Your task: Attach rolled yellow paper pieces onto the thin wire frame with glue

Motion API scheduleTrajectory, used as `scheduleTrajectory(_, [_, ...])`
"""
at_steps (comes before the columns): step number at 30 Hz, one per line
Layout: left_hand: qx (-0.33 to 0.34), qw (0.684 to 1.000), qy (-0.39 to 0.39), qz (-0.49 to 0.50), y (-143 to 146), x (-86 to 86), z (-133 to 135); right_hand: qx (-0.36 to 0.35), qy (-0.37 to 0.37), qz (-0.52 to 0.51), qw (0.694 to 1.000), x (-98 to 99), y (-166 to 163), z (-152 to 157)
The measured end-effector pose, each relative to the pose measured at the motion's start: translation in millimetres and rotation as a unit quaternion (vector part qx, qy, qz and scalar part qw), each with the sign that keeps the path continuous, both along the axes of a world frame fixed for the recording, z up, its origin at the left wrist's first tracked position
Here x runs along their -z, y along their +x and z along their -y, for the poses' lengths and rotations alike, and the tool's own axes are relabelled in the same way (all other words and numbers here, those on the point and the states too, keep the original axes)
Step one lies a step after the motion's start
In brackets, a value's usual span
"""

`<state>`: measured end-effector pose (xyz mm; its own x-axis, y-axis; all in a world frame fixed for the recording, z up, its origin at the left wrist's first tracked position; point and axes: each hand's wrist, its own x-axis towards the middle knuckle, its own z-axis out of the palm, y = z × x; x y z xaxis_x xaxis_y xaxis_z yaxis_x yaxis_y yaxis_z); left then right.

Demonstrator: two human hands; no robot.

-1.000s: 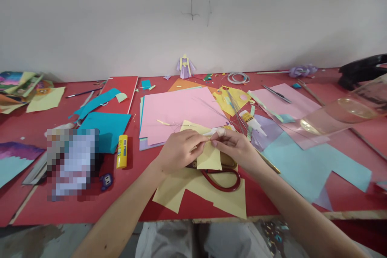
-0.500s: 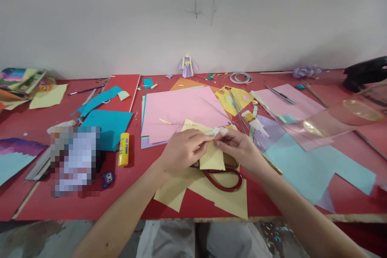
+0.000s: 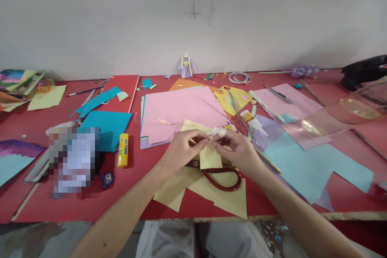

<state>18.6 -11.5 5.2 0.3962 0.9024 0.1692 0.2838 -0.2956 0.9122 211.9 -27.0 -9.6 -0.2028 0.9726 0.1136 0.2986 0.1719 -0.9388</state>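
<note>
My left hand (image 3: pixel 188 147) and my right hand (image 3: pixel 235 148) come together over the middle of the table, thumbs and index fingers pinched close to each other. They pinch the top of a small pale yellow paper piece (image 3: pixel 211 159); the exact grip is hidden by the fingers. Just behind the fingertips shows a small white object (image 3: pixel 220 131), partly covered by my right hand. Under the paper piece are scissors with dark red handles (image 3: pixel 224 187), lying on larger pale yellow sheets (image 3: pixel 231 200).
A pink sheet stack (image 3: pixel 178 109) lies ahead, with a glue bottle (image 3: pixel 252 121) to its right. At left are a yellow glue stick (image 3: pixel 122 151) and blue paper (image 3: pixel 113 127). A paper dress figure (image 3: pixel 186 66) stands by the wall; a clear cup (image 3: pixel 335 119) lies right.
My left fingertips have drawn slightly left, opening a small gap between thumb and index knuckles. My right fingers have shifted a little; the yellow paper piece stays between the hands.
</note>
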Motion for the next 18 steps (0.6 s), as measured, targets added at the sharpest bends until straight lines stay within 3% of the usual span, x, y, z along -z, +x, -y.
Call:
scheduleTrajectory(4, [0.004,1.000,-0.003,-0.006,-0.4,0.5,0.7,-0.004,0.012,0.044,0.999,-1.8,0.0,2.2])
scheduleTrajectory(18, [0.010,1.000,-0.012,-0.021,-0.6,-4.0,1.8,-0.023,-0.011,-0.028,0.999,0.7,0.5,-0.9])
